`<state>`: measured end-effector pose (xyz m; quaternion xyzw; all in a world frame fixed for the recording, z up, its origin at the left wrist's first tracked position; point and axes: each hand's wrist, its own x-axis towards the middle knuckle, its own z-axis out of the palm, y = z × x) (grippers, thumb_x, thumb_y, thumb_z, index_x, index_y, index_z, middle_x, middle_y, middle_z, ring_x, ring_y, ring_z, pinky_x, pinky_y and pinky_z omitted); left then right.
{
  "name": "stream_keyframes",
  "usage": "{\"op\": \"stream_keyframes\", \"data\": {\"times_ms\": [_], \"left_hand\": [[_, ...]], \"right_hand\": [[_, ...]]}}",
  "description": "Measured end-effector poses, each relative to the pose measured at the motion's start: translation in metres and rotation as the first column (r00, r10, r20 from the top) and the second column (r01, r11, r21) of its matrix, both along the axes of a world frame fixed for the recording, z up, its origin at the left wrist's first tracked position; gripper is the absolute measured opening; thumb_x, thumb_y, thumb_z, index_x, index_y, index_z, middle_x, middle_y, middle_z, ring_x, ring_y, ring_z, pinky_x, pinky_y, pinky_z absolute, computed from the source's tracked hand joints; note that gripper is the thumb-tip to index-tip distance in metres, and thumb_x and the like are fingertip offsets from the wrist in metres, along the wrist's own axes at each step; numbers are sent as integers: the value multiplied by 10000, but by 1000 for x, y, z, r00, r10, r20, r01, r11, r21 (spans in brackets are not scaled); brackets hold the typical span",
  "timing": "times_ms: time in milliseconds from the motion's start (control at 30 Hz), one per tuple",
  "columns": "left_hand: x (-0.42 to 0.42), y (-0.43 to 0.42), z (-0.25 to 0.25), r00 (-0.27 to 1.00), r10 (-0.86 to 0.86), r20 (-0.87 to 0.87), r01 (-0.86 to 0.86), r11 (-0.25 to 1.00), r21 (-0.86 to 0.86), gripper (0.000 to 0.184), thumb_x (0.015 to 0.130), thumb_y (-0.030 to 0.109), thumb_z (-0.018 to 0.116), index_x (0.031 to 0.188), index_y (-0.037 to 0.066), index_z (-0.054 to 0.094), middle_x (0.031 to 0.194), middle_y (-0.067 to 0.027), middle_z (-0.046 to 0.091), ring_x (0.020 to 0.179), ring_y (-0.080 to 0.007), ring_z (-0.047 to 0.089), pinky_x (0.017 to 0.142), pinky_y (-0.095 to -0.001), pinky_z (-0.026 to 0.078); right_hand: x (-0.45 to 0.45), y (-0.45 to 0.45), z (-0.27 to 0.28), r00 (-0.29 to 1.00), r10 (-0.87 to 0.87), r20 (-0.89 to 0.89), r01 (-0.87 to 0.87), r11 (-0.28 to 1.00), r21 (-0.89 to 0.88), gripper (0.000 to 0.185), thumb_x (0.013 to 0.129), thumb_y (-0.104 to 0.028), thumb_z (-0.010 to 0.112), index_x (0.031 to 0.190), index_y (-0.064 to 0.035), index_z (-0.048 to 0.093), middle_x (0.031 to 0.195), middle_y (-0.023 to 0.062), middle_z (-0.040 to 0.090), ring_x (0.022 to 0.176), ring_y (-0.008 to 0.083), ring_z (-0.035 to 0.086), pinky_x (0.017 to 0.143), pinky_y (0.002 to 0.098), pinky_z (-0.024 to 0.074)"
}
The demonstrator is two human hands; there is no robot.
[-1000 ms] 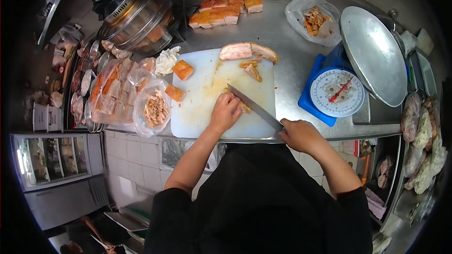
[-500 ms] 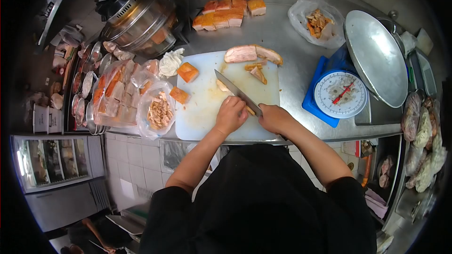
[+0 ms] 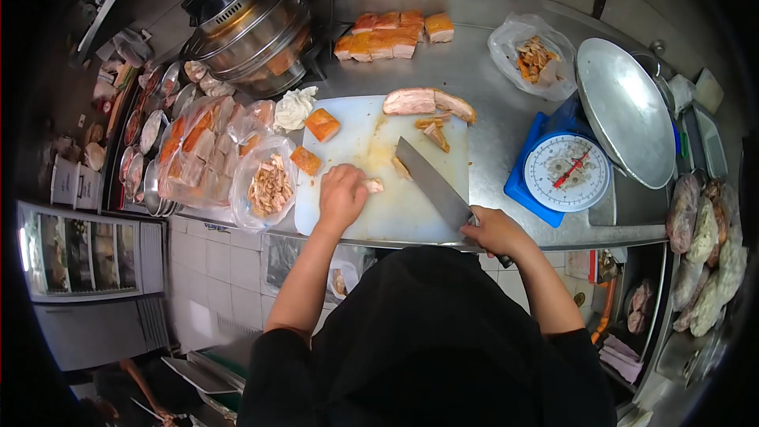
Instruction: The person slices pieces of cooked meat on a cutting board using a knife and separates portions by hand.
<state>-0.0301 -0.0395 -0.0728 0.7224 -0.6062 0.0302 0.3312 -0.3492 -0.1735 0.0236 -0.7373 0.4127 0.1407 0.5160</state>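
Observation:
On the white cutting board [image 3: 340, 130], my left hand [image 3: 342, 196] is closed beside a small pale meat piece [image 3: 373, 185]; its fingertips and whatever they hold are hard to make out. My right hand [image 3: 492, 232] is wrapped round the handle of a large knife [image 3: 433, 185], whose blade slants up and left over the board. A strip of meat [image 3: 402, 168] lies along the blade's left side. Farther back are a long slab of roast meat [image 3: 411, 100] and some browned scraps [image 3: 433, 134]. Two crisp-skinned chunks [image 3: 322, 124] sit at the board's left.
Left of the board are a bag of sliced meat [image 3: 269, 188] and a large bag of meat blocks [image 3: 194, 154]. Roast blocks [image 3: 387, 35] stand at the back. A blue scale [image 3: 526, 190] with a metal pan [image 3: 624, 111] is right, near another bag [image 3: 538, 63].
My left hand has moved left, away from the knife. My right hand has shifted right and toward my body, drawing the knife with it. The whole view has shifted slightly.

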Motion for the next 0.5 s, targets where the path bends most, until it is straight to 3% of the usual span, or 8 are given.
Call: {"op": "stream_keyframes", "data": {"times_ms": [167, 267, 333, 400, 467, 500], "left_hand": [[-27, -53, -13, 995, -91, -29, 91, 996, -15, 147, 814, 74, 695, 960, 58, 690, 1015, -112, 666, 996, -324, 616, 867, -449, 470], [-34, -68, -34, 993, -105, -49, 107, 994, 40, 130, 834, 58, 701, 963, 55, 691, 993, -101, 670, 1003, -312, 624, 873, -428, 474], [-36, -70, -37, 994, -107, -1, 106, 990, -88, 69, 826, 65, 682, 894, 52, 680, 917, -88, 639, 926, -298, 619, 825, -439, 474], [-30, -70, -34, 992, -129, 1, 129, 991, -43, 56, 820, 65, 679, 875, 52, 673, 910, -87, 632, 924, -298, 612, 823, -435, 466], [-29, -70, -28, 989, -150, 13, 150, 989, -13, 44, 814, 64, 676, 856, 52, 667, 904, -86, 626, 922, -298, 605, 821, -432, 458], [-32, -66, -27, 985, -174, 15, 174, 985, 3, 55, 803, 71, 684, 844, 61, 648, 892, -89, 617, 915, -305, 598, 812, -433, 444]], "right_hand": [[8, 11, 7, 982, 131, -139, -156, 970, -188, 297, 978, -254, 547, 1128, -1, 592, 708, 180, 701, 597, 322, 697, 701, 447, 569], [14, 16, 11, 972, 161, -172, -194, 961, -198, 296, 969, -241, 544, 1115, 13, 585, 727, 181, 710, 664, 347, 717, 768, 481, 567], [23, 16, 2, 970, 163, -181, -198, 960, -196, 301, 963, -234, 547, 1115, 22, 587, 753, 199, 714, 689, 357, 722, 783, 486, 567], [34, 18, -25, 967, 172, -189, -210, 957, -201, 305, 956, -226, 550, 1116, 31, 589, 779, 217, 719, 714, 367, 727, 799, 491, 567], [44, 14, -61, 986, 160, -51, -165, 876, -454, 307, 941, -216, 555, 1127, 23, 601, 831, 263, 720, 768, 395, 731, 812, 503, 565], [45, 11, -55, 986, 160, -47, -164, 872, -461, 307, 941, -216, 555, 1127, 23, 601, 831, 263, 720, 768, 395, 731, 812, 503, 565]]}}
